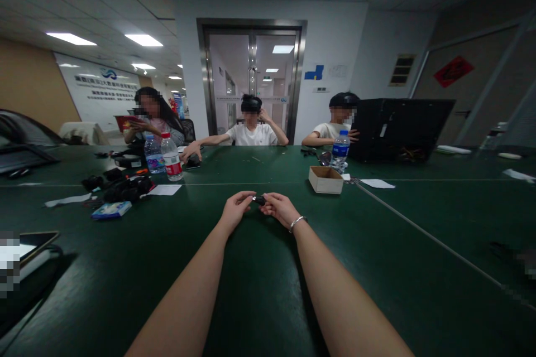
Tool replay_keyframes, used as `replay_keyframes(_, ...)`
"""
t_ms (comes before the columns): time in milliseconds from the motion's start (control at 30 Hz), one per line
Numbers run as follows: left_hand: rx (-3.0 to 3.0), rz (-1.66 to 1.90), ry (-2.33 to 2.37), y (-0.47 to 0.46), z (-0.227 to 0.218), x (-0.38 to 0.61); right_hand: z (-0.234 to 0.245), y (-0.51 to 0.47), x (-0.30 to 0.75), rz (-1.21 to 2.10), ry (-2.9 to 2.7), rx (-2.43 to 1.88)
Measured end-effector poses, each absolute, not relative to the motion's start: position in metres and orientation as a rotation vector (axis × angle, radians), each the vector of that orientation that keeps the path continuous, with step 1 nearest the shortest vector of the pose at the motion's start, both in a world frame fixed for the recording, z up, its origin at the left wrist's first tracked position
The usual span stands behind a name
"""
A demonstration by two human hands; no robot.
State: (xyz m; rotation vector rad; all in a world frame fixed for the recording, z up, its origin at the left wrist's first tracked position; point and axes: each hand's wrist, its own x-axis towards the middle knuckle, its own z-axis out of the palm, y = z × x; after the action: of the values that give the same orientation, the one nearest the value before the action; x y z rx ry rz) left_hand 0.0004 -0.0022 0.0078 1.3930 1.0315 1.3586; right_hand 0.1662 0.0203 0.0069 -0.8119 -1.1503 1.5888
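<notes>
Both my arms reach out over a dark green table (259, 290). My left hand (235, 209) and my right hand (280, 209) meet at the middle, fingers pinched on a small black object (259, 199) with a bit of metal at one end. I cannot make out what it is. A silver bracelet (295, 223) circles my right wrist. The object is held just above the table top.
A small open cardboard box (325, 179) and a water bottle (340, 150) stand ahead to the right, by an open black laptop (400, 128). Two bottles (171, 157), black gear (125, 188) and papers lie to the left. Three people sit across the table.
</notes>
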Motion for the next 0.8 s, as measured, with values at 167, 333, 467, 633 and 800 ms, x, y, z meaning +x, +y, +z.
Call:
replay_keyframes(167,1.278,1.394,0.967,0.000,0.005,0.000,0.008,0.019,0.166,1.586,-1.137,-0.808)
replay_keyframes(333,1.168,1.429,1.019,0.005,0.001,0.002,0.010,0.017,0.165,1.568,-1.133,-0.820)
replay_keyframes(467,1.273,1.381,1.161,0.005,0.000,0.001,0.010,0.016,0.165,1.561,-1.117,-0.819)
replay_keyframes(633,1.403,1.399,1.015,0.003,0.002,-0.002,0.011,0.016,0.165,1.571,-1.108,-0.804)
replay_keyframes(800,1.158,1.381,1.099,0.009,-0.001,-0.001,0.010,0.017,0.165,1.569,-1.120,-0.816)
